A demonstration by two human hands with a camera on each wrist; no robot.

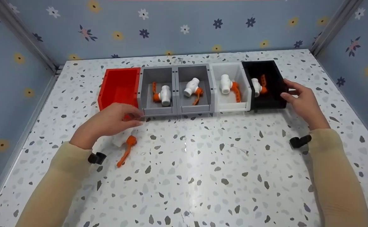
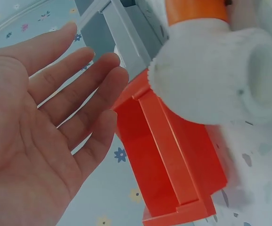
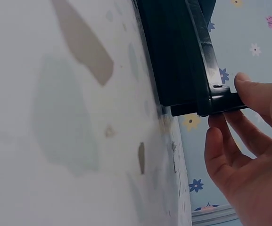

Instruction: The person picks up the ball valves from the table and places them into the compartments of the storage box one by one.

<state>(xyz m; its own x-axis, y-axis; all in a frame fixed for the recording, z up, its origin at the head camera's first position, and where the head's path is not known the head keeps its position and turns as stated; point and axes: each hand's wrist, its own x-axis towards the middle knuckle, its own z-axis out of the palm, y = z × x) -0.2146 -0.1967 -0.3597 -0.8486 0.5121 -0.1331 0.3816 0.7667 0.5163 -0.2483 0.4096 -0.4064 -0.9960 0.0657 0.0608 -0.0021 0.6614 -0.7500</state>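
Note:
My left hand (image 1: 112,118) hovers before the red bin (image 1: 120,82), its fingers loosely extended with nothing in them. In the left wrist view the palm faces the camera. Below that hand a white ball valve (image 2: 209,75) with an orange handle (image 1: 127,152) lies on the table, its white body mostly hidden from the head camera. On the far right, my right hand (image 1: 305,102) pinches the side rim of the black bin (image 3: 178,56) between thumb and fingers. Inside this bin lies a white valve with an orange handle (image 1: 263,84).
Between the red and black bins stand two grey bins (image 1: 160,111) and a white bin (image 1: 232,107), side by side. Each holds one white valve (image 1: 166,95) with an orange handle. Flower-patterned walls (image 1: 184,19) enclose the speckled table (image 1: 202,176) at back and sides.

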